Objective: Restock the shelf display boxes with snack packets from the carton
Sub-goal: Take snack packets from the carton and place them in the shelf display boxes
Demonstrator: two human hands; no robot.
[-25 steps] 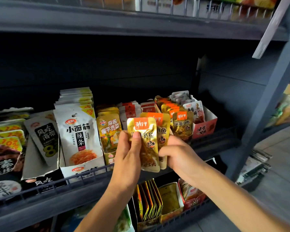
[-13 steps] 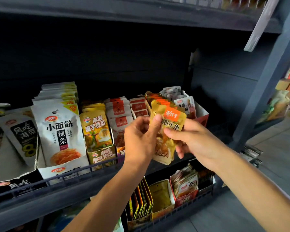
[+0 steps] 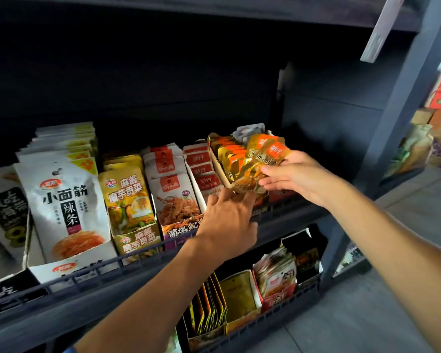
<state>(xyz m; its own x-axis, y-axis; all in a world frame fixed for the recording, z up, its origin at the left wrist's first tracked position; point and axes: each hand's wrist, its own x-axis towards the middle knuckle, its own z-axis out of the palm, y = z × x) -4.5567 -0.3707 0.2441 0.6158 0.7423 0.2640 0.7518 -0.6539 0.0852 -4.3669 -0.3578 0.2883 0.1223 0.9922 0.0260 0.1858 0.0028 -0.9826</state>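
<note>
Gold packets, shifted rightward since earlier: pinched in right hand over the display box near the shelf's right end; left hand loosely spread below; slide in upright, label forward.

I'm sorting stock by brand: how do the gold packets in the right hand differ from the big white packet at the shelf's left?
The gold packets are small, foil-shiny and tilted, gripped by the right hand. The white packet is much larger, matte white with black characters, standing upright in its display box. Both carry an orange-red logo near the top.
</note>
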